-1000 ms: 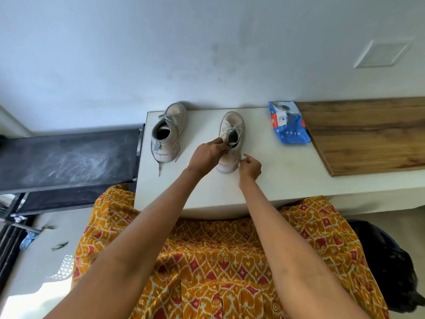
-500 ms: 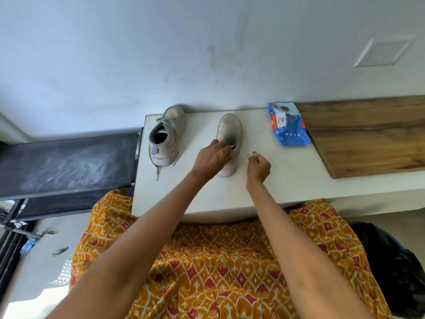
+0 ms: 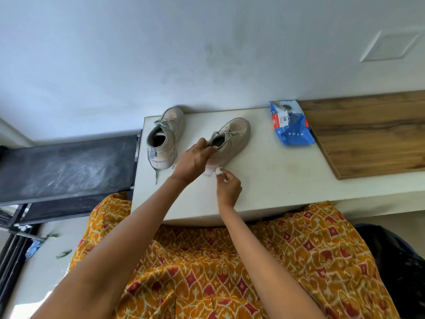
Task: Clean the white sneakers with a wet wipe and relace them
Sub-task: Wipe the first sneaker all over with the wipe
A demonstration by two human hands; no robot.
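Left hand (image 3: 195, 160) grips the collar of the right sneaker (image 3: 226, 143), tilting it, I judge, to steady the heel for my right hand (image 3: 227, 187), which pinches a small wet wipe (image 3: 218, 171) against it. Sneaker sits mid-table (image 3: 264, 176), greyish, laces in (second sneaker (image 3: 164, 140) beside it).

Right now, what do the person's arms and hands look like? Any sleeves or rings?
Both arms are bare from the frame's bottom edge to the wrists, with no sleeves in sight. The left hand and right hand wear no gloves; I see no rings, watch or bracelets. Below the arms lies orange cloth with red diamond patterns.
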